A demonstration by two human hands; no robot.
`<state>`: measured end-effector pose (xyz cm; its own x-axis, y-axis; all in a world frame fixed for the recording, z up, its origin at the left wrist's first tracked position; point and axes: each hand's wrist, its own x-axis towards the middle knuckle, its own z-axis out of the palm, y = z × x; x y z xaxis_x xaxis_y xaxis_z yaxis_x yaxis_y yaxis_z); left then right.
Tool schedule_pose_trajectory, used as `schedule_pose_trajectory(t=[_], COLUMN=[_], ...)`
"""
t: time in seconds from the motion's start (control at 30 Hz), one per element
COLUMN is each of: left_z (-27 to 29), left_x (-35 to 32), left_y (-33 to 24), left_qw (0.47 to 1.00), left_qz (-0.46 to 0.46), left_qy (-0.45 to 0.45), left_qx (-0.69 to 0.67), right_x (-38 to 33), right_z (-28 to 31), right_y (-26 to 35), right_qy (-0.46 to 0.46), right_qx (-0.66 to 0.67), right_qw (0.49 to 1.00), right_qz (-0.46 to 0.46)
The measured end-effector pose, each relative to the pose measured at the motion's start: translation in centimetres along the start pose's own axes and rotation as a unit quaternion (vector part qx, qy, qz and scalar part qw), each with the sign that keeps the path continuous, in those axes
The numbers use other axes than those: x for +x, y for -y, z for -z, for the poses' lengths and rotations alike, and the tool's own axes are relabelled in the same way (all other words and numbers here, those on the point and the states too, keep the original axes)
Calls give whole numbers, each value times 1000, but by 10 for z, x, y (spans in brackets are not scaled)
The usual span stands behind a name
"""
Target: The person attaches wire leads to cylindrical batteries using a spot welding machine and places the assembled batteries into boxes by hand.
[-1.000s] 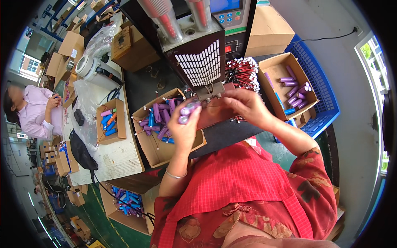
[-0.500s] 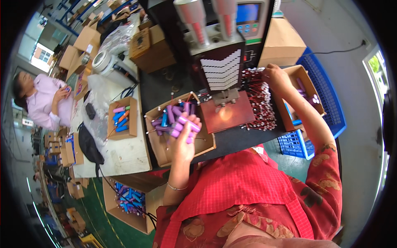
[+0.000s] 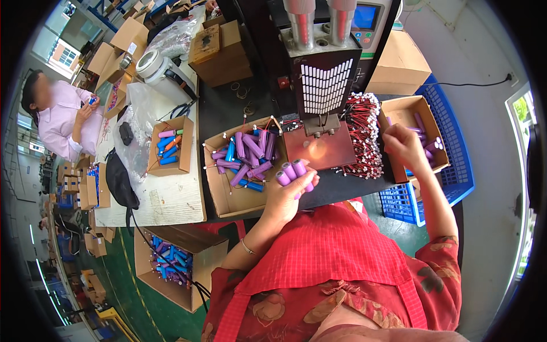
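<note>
Several purple cylindrical battery cells [image 3: 291, 172] are bunched in my left hand [image 3: 283, 196], their ends pointing up and away from me. That hand is in front of the reddish-brown work plate [image 3: 336, 149], which has a bright spot of light on it. Above the plate hangs the dark head of a bench machine [image 3: 325, 85]. My right hand [image 3: 405, 149] is closed, over the near left edge of a cardboard box [image 3: 393, 106] with purple cells inside; what its fingers hold, if anything, is hidden. Beside it lies a pile of red-and-black wire leads [image 3: 364, 122] with white connectors.
A cardboard box [image 3: 228, 210] of purple and blue wired cells sits left of the plate. A smaller box [image 3: 183, 157] of coloured cells stands further left. Below is a large box [image 3: 149, 272] of cells; blue baskets [image 3: 456, 171] stand right. A person [image 3: 68, 119] works at far left.
My left hand has moved right with the cells, from over the left box to the front of the plate. My right hand has come nearer me, from the leads' far end to the right box.
</note>
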<state>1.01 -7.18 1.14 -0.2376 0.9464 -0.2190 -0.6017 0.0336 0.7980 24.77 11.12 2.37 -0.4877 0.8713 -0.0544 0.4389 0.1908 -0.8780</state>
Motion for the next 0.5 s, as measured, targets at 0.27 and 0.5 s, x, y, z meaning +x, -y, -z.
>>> schedule_pose_trajectory(t=[0.27,0.5], left_z=[36,88], left_x=[-3,-18], left_y=[-23,-26], left_qw=[968,946], left_qz=[-125,-75], left_qy=[-187,-186], left_qx=[-111,-255], right_x=[-11,39], right_z=[-124,-225], right_y=[89,101], right_qy=[88,28], right_qx=[-205,-492], right_qw=[852,731], right_qz=[473,472])
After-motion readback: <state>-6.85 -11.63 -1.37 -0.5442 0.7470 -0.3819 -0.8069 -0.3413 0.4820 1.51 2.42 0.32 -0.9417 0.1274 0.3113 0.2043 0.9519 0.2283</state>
